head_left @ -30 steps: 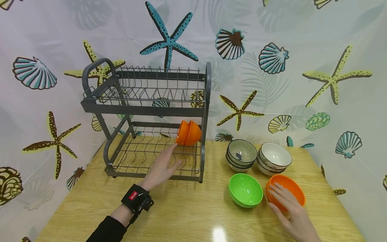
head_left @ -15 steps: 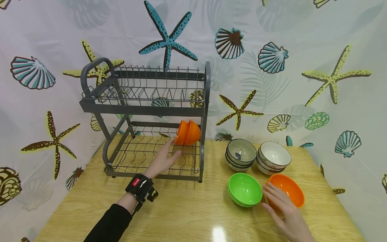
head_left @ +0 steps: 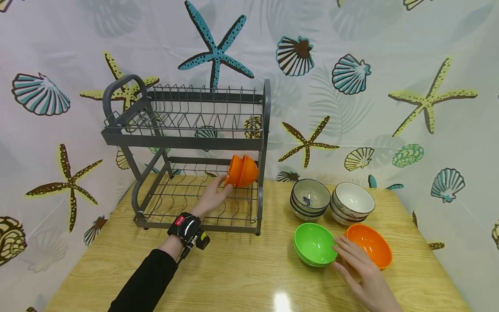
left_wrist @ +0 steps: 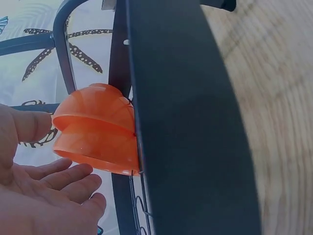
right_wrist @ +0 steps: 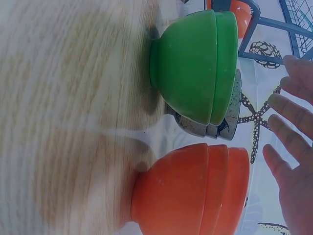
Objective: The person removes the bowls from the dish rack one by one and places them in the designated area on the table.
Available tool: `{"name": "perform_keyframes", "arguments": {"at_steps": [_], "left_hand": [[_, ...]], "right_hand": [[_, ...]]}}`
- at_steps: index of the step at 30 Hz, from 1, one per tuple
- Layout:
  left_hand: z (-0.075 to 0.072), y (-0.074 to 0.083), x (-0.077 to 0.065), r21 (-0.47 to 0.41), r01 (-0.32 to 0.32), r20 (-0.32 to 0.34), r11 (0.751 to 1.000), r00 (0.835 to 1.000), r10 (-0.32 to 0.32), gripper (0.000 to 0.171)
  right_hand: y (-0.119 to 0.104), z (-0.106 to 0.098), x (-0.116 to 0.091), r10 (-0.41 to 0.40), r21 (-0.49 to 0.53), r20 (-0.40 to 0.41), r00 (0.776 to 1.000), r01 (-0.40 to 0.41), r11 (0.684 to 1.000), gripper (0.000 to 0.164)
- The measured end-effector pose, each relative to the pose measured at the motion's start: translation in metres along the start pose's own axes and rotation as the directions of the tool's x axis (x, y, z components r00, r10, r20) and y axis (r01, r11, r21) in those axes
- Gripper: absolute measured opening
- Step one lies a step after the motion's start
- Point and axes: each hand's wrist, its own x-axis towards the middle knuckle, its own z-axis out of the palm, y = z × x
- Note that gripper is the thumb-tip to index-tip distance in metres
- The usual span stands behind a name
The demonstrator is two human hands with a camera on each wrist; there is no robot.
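Two orange bowls [head_left: 248, 171] stand tipped on their sides, one against the other, at the right end of the dish rack's lower tier. My left hand [head_left: 212, 197] reaches in beside them with fingers extended; in the left wrist view its thumb [left_wrist: 34, 126] is by one bowl's rim and the fingers lie below the other rim. Whether they touch cannot be told. My right hand [head_left: 364, 274] hovers with spread fingers between a stack of green bowls [head_left: 315, 243] and a stack of orange bowls [head_left: 370, 243], partly covering the orange stack. It holds nothing.
The two-tier grey dish rack [head_left: 187, 141] stands on the left of the wooden table [head_left: 241, 273]. Behind the green and orange stacks are stacked grey bowls [head_left: 312, 195] and white bowls [head_left: 355, 199]. A patterned cloth [head_left: 370, 130] hangs at the back.
My left hand has moved slightly right and closer to the orange bowls in the rack. My right hand has shifted left, off the orange stack toward the green bowls.
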Motion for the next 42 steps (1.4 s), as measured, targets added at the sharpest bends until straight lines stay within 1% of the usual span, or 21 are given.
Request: {"name": "perform_keyframes", "arguments": {"at_steps": [3,7,10,12,17,21,27,32,39,42], "left_hand": [[0.0,0.002,0.004,-0.005,-0.002,-0.007,1.0,1.0,0.002,0.055],[0.001,0.004,0.01,0.005,0.004,-0.019,1.0,1.0,-0.004,0.053],[0.002,0.005,0.015,0.0,0.001,-0.033,1.0,0.999,-0.001,0.051],[0.003,0.006,0.018,-0.011,-0.005,-0.041,1.0,0.999,0.004,0.049],[0.004,0.008,0.025,-0.042,0.013,-0.047,0.999,0.999,-0.015,0.046],[0.006,0.009,0.029,-0.034,0.034,-0.049,0.999,0.998,-0.036,0.042],[0.008,0.008,0.036,0.002,0.045,-0.071,0.999,0.996,-0.045,0.04],[0.01,0.005,0.042,0.006,0.055,-0.111,0.998,0.992,-0.054,0.039],[0.01,0.005,0.042,0.027,0.085,-0.178,0.996,0.981,-0.079,0.036],[0.01,0.002,0.043,0.024,0.088,-0.195,0.996,0.977,-0.081,0.034]], "right_hand": [[-0.001,0.001,0.001,-0.014,0.009,-0.002,1.0,0.014,1.0,0.061],[-0.003,0.0,0.002,0.009,-0.004,0.028,1.0,-0.009,1.0,0.063],[-0.004,0.0,0.002,0.017,-0.009,0.035,0.999,-0.016,1.0,0.064],[-0.004,0.001,0.002,0.017,-0.01,0.037,0.999,-0.016,1.0,0.063],[-0.004,0.001,0.002,0.018,-0.009,0.039,0.999,-0.017,1.0,0.061],[-0.004,0.002,0.001,0.021,-0.008,0.033,0.999,-0.021,1.0,0.062],[-0.002,0.005,-0.001,0.0,0.009,-0.011,1.0,0.001,1.0,0.063],[-0.001,0.006,-0.002,-0.002,0.008,-0.014,1.0,0.003,1.0,0.063],[-0.002,0.006,-0.001,0.004,0.002,-0.011,1.0,-0.004,1.0,0.061],[-0.002,0.005,-0.001,0.007,-0.001,-0.002,1.0,-0.007,1.0,0.061]]}}
